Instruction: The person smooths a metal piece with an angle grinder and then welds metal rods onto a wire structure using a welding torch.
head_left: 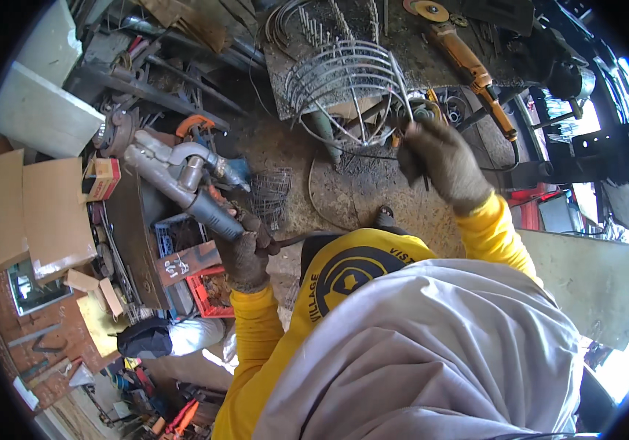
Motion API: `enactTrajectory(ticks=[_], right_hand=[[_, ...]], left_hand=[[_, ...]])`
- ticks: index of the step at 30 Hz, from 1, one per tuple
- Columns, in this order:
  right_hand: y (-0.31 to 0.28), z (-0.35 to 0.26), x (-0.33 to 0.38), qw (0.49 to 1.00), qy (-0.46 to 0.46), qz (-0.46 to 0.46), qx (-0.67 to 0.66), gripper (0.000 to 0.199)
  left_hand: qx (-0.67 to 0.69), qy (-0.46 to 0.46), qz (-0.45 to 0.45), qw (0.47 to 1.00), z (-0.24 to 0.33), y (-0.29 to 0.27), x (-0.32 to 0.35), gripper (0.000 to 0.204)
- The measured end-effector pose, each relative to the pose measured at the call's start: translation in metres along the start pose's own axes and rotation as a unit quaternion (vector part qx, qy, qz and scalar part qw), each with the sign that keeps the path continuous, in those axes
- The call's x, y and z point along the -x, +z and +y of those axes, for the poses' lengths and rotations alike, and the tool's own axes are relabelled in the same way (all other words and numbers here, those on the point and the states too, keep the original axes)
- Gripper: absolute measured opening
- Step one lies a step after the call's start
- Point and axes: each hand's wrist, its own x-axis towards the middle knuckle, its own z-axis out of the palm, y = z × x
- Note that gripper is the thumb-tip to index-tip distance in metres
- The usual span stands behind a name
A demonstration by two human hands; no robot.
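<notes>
My right hand [446, 165], in a dirty brown glove, closes round the near right rod of a round cage of bent metal rods [351, 81]. The cage, with curved parallel bars across it, overhangs the near edge of the dark workbench [285, 92]. My left hand [244, 257], also gloved, is wrapped round the end of a grey barrel-shaped power tool [215, 213]. A dark cord runs from that hand toward my body. The tool's far end points up and left, where it overlaps other grey metal parts, so its head is hard to make out.
On the bench lie an orange angle grinder [468, 62] and several upright twisted rods [340, 18]. A wire mesh piece [272, 192] stands on the floor. To the left are a red crate [208, 293], cardboard [54, 213] and metal bars [153, 92]. A grey panel [586, 279] leans at right.
</notes>
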Motion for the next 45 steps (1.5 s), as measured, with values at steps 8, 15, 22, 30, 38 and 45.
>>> enactTrajectory(ticks=[8, 15, 22, 30, 38, 45], right_hand=[[0.046, 0.004, -0.007, 0.987, -0.006, 0.149, 0.062, 0.035], [0.1, 0.018, 0.007, 0.924, 0.06, 0.306, 0.223, 0.032], [0.141, 0.002, 0.01, 0.902, -0.01, 0.32, 0.29, 0.028], [0.127, -0.021, -0.009, 0.735, -0.086, 0.301, 0.601, 0.02], [0.097, -0.049, -0.046, 0.617, -0.166, 0.165, 0.751, 0.017], [0.124, -0.05, -0.074, 0.633, -0.176, 0.184, 0.731, 0.018]], left_hand=[[-0.246, 0.018, -0.083, 0.966, 0.014, -0.033, -0.102, 0.061], [-0.324, -0.049, -0.22, 0.919, 0.03, -0.101, -0.179, 0.05], [0.284, -0.317, -0.197, 0.883, 0.011, -0.119, -0.218, 0.037], [-0.151, -0.027, -0.217, 0.964, 0.047, -0.105, -0.202, 0.046], [-0.237, 0.032, -0.164, 0.957, 0.056, -0.1, -0.154, 0.056], [-0.592, 0.34, -0.139, 0.717, 0.017, -0.115, -0.184, 0.066]])
